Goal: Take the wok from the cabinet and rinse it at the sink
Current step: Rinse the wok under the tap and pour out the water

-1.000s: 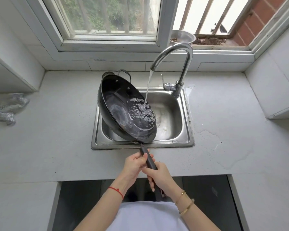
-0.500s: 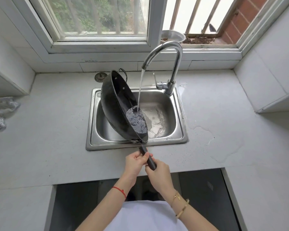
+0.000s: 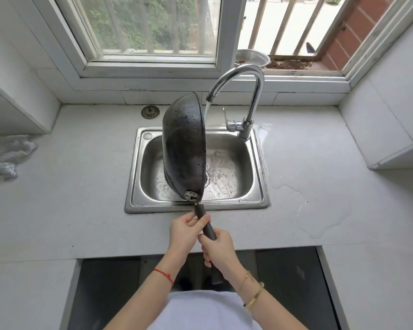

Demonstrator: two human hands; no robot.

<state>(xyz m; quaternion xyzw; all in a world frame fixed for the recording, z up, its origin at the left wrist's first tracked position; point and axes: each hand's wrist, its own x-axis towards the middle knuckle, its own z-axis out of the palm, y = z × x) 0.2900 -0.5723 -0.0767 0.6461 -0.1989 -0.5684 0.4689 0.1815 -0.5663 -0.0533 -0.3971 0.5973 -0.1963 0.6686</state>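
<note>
The black wok (image 3: 182, 148) stands on edge over the steel sink (image 3: 138, 186), its wet outer side facing left and its bowl hidden, facing right. Its dark handle (image 3: 206, 226) points back at me. My left hand (image 3: 185, 231) grips the handle close to the wok. My right hand (image 3: 218, 248) grips it just behind. A chrome faucet (image 3: 253, 91) runs a stream of water (image 3: 207, 113) down along the wok's right rim into the basin.
A sink strainer (image 3: 149, 112) lies on the counter behind the sink. A crumpled grey cloth (image 3: 5, 156) sits at the far left. Water is pooled on the counter (image 3: 319, 215) right of the sink. A metal bowl (image 3: 252, 57) stands on the window sill. The cabinet below stands open.
The wok has been turned from tilted with its inside showing to standing on edge, so only its outer side shows now. Water inside it has drained out. Both hands stayed on the handle.
</note>
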